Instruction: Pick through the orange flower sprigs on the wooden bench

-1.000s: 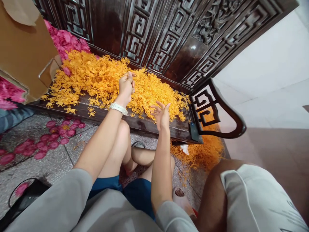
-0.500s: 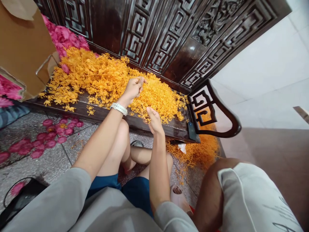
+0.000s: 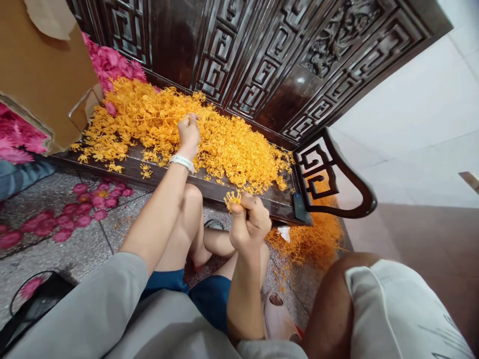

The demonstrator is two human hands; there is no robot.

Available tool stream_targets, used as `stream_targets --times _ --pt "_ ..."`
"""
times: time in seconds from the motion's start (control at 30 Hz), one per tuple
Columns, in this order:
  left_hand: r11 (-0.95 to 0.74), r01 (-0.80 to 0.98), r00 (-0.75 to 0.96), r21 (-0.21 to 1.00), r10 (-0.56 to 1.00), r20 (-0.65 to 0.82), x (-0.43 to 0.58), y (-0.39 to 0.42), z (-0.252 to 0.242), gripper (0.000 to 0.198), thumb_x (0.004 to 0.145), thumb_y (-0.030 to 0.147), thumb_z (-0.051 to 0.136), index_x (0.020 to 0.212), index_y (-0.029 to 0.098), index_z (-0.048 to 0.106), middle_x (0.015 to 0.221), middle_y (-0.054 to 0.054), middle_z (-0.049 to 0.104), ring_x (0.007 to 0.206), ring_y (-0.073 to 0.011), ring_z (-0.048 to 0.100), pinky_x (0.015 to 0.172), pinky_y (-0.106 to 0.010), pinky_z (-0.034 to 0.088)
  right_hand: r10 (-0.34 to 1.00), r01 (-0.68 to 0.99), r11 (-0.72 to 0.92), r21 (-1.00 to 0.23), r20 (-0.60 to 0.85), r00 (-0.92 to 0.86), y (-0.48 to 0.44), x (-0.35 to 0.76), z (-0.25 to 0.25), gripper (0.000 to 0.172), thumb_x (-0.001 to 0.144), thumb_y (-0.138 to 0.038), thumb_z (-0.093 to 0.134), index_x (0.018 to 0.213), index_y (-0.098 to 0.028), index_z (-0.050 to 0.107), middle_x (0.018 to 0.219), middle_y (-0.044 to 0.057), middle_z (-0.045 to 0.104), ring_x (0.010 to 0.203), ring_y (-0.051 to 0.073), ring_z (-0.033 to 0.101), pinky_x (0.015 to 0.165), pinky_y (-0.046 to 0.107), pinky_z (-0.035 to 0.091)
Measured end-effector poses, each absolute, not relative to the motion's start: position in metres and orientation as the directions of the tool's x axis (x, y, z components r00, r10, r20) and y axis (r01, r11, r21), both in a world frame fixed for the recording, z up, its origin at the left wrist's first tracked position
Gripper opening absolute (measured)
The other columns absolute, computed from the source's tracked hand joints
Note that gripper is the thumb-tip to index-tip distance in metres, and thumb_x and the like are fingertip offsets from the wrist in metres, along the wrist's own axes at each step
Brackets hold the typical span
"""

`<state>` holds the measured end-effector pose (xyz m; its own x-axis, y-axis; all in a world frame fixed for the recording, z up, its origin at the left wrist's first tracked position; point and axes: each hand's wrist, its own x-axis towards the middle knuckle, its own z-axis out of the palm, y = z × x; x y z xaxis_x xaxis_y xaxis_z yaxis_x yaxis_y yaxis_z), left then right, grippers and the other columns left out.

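Note:
A long heap of yellow-orange plastic flower pieces (image 3: 239, 149) covers the seat of a dark carved wooden bench (image 3: 262, 202). My left hand (image 3: 189, 132), with a pale watch on its wrist, is closed over the middle of the heap, its fingers pinched on a thin orange stem (image 3: 149, 119) that stretches to the left. Nearer to me, in front of the bench edge, my right hand (image 3: 249, 219) pinches a small yellow flower piece (image 3: 232, 199) between thumb and forefinger.
A cardboard box (image 3: 45, 65) and pink flowers (image 3: 112, 62) are at the left; more pink flowers (image 3: 75, 214) lie on the floor. Orange stems (image 3: 318, 239) are piled beyond the armrest (image 3: 359, 194). A phone (image 3: 299, 207) rests at the bench's end. Another person's knee (image 3: 333, 294) is at the right.
My left hand has moved left over the heap. My right hand has moved toward me, away from the heap, and the yellow flower piece now shows clearly in its fingers. The view has shifted slightly.

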<state>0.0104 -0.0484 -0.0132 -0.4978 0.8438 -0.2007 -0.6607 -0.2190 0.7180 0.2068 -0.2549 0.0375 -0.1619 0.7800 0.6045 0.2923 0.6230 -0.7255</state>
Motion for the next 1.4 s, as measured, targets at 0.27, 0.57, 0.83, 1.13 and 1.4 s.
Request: stream_targets --times 0.27,0.57,0.83,1.13,1.4 --pt "-0.208 -0.715 -0.454 0.668 0.864 -0.217 0.015 -0.055 -0.013 0.043 0.103 0.063 0.066 0.086 0.026 0.054 0.051 0.008 0.038 0.040 -0.0074 0.020 0.042 -0.027 0.012 0.856 -0.258 0.313 -0.914 0.389 -0.340 -0.219 0.260 0.059 0.039 0.093 -0.068 0.073 0.084 -0.030 0.068 0.056 -0.004 0.049 0.044 0.013 0.041 0.044 0.028 0.037" --pt "-0.192 -0.683 -0.400 0.705 0.905 -0.142 0.019 -0.064 -0.010 0.037 0.106 0.053 0.066 0.086 0.024 0.056 0.052 0.008 0.040 0.039 -0.0066 0.021 0.040 -0.024 0.014 0.989 -0.046 -0.005 -0.999 -0.011 0.145 -0.122 0.260 -0.005 0.061 0.089 -0.070 0.074 0.122 -0.020 0.065 0.102 0.007 0.078 0.073 0.015 0.070 0.063 0.028 0.054" --pt "-0.134 -0.597 -0.361 0.791 0.926 -0.115 0.033 -0.069 0.001 0.030 0.106 0.036 0.069 0.082 0.022 0.058 0.052 0.008 0.036 0.040 -0.0069 0.022 0.041 -0.020 0.013 0.987 -0.063 0.030 -0.998 0.039 -0.154 -0.146 0.227 -0.010 0.060 0.091 -0.078 0.067 0.108 -0.020 0.072 0.085 0.002 0.072 0.063 0.012 0.064 0.060 0.027 0.053" --pt "-0.208 -0.641 -0.387 0.739 0.919 -0.077 0.027 -0.055 -0.013 0.038 0.103 0.050 0.072 0.083 0.023 0.057 0.053 0.008 0.037 0.040 -0.0063 0.022 0.041 -0.022 0.013 0.863 0.256 0.501 -0.827 0.498 -0.080 -0.199 0.227 0.011 0.020 0.102 -0.039 0.067 0.095 -0.030 0.083 0.069 -0.001 0.065 0.060 0.016 0.056 0.061 0.033 0.048" --pt "-0.136 -0.612 -0.295 0.779 0.953 -0.066 0.018 -0.055 -0.019 0.036 0.106 0.049 0.067 0.083 0.023 0.056 0.050 0.009 0.034 0.038 -0.0058 0.019 0.040 -0.022 0.011 0.657 -0.166 0.464 -0.870 0.463 -0.595 -0.247 0.298 0.050 0.043 0.080 -0.075 0.082 0.073 -0.032 0.076 0.048 -0.002 0.053 0.044 0.015 0.050 0.047 0.029 0.045"
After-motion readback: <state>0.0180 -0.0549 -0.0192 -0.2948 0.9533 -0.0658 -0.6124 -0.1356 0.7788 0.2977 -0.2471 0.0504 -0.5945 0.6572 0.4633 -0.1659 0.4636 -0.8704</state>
